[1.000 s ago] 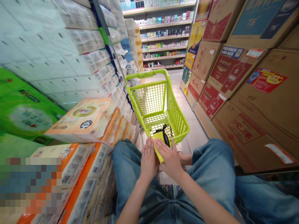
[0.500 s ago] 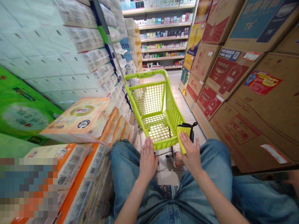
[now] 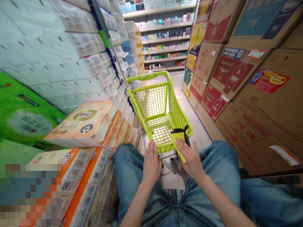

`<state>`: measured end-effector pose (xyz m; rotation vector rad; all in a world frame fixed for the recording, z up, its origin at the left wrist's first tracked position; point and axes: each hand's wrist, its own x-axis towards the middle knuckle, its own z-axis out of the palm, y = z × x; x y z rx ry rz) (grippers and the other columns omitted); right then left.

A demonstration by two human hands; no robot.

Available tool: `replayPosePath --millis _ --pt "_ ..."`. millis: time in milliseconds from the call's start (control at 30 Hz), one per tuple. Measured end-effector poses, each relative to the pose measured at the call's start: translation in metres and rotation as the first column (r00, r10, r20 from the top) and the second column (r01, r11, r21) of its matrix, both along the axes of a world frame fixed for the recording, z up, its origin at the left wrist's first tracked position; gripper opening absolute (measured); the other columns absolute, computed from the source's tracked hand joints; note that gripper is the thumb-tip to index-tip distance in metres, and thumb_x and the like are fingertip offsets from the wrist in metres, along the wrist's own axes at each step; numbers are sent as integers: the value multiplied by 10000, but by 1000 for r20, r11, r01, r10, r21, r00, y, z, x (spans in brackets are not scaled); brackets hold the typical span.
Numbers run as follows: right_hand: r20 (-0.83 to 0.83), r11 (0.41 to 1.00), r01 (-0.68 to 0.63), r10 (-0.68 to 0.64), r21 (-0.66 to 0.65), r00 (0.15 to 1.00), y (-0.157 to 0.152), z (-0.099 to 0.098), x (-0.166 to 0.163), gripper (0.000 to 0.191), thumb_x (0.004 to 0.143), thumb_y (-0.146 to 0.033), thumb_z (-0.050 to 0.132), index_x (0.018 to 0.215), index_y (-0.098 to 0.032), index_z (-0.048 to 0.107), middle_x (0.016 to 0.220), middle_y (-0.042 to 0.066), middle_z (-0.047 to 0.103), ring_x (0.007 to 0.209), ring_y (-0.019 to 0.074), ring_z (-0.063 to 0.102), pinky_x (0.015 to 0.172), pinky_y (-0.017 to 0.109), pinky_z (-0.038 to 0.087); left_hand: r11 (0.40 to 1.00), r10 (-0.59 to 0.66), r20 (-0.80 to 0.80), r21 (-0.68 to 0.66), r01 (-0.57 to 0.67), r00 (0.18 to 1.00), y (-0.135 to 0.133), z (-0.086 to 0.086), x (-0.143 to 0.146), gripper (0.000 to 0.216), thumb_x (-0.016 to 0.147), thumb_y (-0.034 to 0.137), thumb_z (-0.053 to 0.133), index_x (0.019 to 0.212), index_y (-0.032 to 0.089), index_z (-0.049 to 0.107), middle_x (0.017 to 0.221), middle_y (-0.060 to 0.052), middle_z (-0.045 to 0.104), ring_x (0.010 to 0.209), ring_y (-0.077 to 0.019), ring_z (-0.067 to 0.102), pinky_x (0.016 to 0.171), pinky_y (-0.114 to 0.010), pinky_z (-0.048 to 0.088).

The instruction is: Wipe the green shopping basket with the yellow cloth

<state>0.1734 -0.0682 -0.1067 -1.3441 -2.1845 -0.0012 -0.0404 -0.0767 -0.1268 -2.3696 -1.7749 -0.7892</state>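
In the head view, a lime-green shopping basket cart [image 3: 181,110] with a grid bottom stands in front of my knees. My left hand [image 3: 152,165] lies at its near left corner, fingers straight and side by side, with nothing in them. My right hand [image 3: 190,157] presses its fingers over a yellow cloth [image 3: 178,136] with black trim and a black loop, at the near right corner of the rim. Part of the cloth is hidden under that hand. Inside the basket, only the bare grid shows.
Stacked tissue packs [image 3: 87,123] rise close on my left. Large brown cartons [image 3: 262,110] wall off the right. Shelves of small goods [image 3: 165,41] stand at the aisle's far end. A thin metal pole [image 3: 118,60] slants up from the basket's far left corner.
My right hand has slid left along the near rim with the yellow cloth. My left hand stays at the left corner. The view has shifted slightly.
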Motion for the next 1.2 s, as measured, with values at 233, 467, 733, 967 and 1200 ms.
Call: replayPosePath --millis 233,467,733,967,1200 --pt "-108 960 279 -279 -17 954 7 -5 34 855 721 -19 400 1531 -265 279 1519 87 448 1413 235 406 1189 567 135 1000 16 14 0 -16 1000 0 0 3 862 855 72 450 1558 125 -46 1615 -191 220 1508 -270 156 1175 -503 323" --pt "-143 997 -25 15 -71 990 -20 7 -83 852 713 2 389 1536 -180 270 1511 92 456 1434 208 371 1221 496 83 1000 -4 33 2 3 999 0 -6 -1 814 886 68 389 1559 157 -61 1618 -184 213 1506 -254 163 1169 -512 334" --pt "-54 993 -87 83 -84 995 -15 7 -44 866 699 7 377 1527 -228 283 1522 64 443 1437 188 363 1199 542 -73 1000 -5 19 -16 5 1000 -1 -1 -1 852 854 66 437 1560 128 -38 1618 -183 214 1508 -258 153 1183 -498 311" --pt "-119 980 194 -198 -43 973 17 -5 42 823 728 -21 388 1506 -285 335 1515 72 457 1413 224 407 1184 589 123 1000 -4 31 1 4 1000 0 -1 2 862 852 62 445 1558 129 -45 1614 -193 222 1508 -279 158 1174 -516 321" --pt "-139 991 117 -125 -66 982 -4 5 -57 891 681 9 391 1537 -208 278 1526 80 437 1452 219 337 1218 532 90 1000 -6 42 4 6 999 -1 -3 1 849 859 68 434 1559 130 -43 1614 -195 221 1507 -273 158 1173 -515 322"
